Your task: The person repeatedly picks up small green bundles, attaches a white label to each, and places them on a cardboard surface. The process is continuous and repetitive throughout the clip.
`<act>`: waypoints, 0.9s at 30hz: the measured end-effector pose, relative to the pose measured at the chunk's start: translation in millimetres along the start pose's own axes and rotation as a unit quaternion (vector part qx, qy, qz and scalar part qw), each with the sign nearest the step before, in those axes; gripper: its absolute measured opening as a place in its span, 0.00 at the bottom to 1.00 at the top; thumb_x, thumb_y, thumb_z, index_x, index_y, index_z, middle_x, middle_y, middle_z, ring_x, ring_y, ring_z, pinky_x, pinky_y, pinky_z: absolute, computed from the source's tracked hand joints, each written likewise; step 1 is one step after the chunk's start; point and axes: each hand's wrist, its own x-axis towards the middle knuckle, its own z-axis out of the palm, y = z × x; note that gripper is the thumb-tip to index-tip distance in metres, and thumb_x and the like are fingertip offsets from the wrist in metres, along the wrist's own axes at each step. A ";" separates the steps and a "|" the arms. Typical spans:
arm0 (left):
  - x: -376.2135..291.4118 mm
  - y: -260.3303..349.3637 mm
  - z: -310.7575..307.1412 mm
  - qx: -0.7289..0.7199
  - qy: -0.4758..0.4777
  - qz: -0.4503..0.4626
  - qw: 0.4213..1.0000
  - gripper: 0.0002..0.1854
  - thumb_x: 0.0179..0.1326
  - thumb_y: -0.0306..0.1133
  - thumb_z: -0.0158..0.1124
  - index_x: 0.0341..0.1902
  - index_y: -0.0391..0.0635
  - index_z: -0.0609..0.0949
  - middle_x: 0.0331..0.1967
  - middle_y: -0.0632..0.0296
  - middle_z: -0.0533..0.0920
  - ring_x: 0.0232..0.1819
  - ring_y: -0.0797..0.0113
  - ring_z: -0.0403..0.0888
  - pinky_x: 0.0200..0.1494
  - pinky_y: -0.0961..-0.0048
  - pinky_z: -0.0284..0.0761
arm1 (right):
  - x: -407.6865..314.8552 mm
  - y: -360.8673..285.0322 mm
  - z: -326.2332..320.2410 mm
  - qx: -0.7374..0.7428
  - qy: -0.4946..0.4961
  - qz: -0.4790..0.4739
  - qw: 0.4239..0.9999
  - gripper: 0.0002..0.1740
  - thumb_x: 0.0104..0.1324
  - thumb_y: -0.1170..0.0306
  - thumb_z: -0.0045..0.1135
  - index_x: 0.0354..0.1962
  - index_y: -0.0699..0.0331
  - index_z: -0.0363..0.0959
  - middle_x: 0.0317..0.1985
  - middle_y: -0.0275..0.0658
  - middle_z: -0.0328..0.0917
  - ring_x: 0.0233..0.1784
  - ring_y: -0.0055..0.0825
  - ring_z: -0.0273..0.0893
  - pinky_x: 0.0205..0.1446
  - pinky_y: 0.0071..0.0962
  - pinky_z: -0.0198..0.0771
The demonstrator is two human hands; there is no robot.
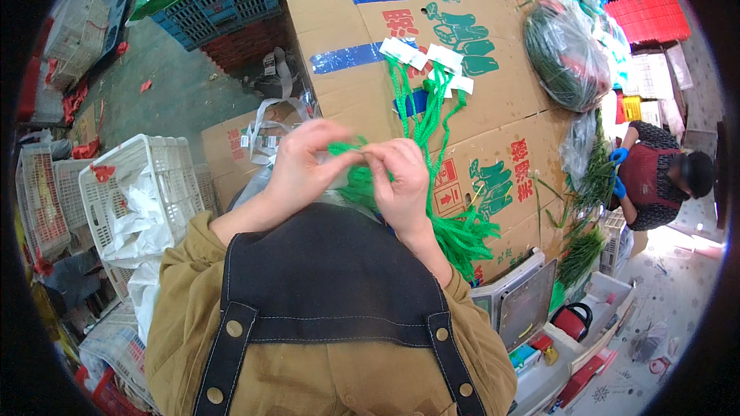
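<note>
My left hand (298, 159) and my right hand (402, 176) meet in front of the dark apron (335, 277), thumbs and fingertips pinched close together. Between them is a green mesh net (358, 188), which hangs below the fingers; its pinched end is mostly hidden and blurred. Just right of my right hand, several more green mesh nets (428, 121) lie lengthwise on flattened cardboard (358, 98). White tags (445, 58) bearing print sit at their far ends. Their loose near ends (465, 237) bunch beside my right forearm.
At right are a plastic bag of green stalks (569, 60), loose greens (584, 254) and a person in blue gloves (647, 173). A metal-topped scale (526, 303) stands near my right elbow. White crates (144, 196) stand left; a blue crate (219, 6) lies beyond.
</note>
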 end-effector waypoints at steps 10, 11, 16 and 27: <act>14.4 -11.0 -70.5 -0.224 0.157 -0.176 0.946 0.08 0.64 0.26 0.66 0.43 0.36 0.86 0.34 0.60 0.87 0.35 0.77 0.82 0.39 0.79 0.78 | 1.0 37.3 44.7 0.123 0.073 0.130 0.981 0.12 0.68 0.79 0.55 0.48 0.70 0.80 0.35 0.42 0.84 0.36 0.27 0.81 0.41 0.24 0.74; 14.2 -10.5 -82.2 -0.240 0.181 -0.172 0.938 0.08 0.64 0.26 0.66 0.44 0.36 0.85 0.35 0.60 0.87 0.35 0.76 0.82 0.38 0.79 0.78 | 3.1 42.4 56.2 0.122 0.082 0.111 0.983 0.13 0.68 0.78 0.55 0.49 0.68 0.80 0.33 0.44 0.84 0.35 0.32 0.83 0.41 0.27 0.74; 11.6 -10.2 -119.9 -0.253 0.212 -0.144 0.933 0.10 0.66 0.30 0.66 0.47 0.39 0.85 0.38 0.59 0.87 0.38 0.76 0.83 0.41 0.80 0.77 | 9.8 62.7 104.7 -0.088 -0.144 0.026 0.985 0.15 0.62 0.73 0.60 0.48 0.63 0.79 0.36 0.45 0.82 0.37 0.43 0.80 0.41 0.38 0.75; 0.5 -13.3 -132.3 -0.246 0.214 -0.165 0.931 0.10 0.65 0.31 0.67 0.47 0.40 0.85 0.38 0.60 0.87 0.37 0.76 0.82 0.40 0.79 0.77 | -13.2 55.7 125.8 -0.182 -0.350 -0.028 0.918 0.21 0.57 0.79 0.54 0.50 0.65 0.74 0.41 0.44 0.74 0.48 0.43 0.74 0.52 0.44 0.71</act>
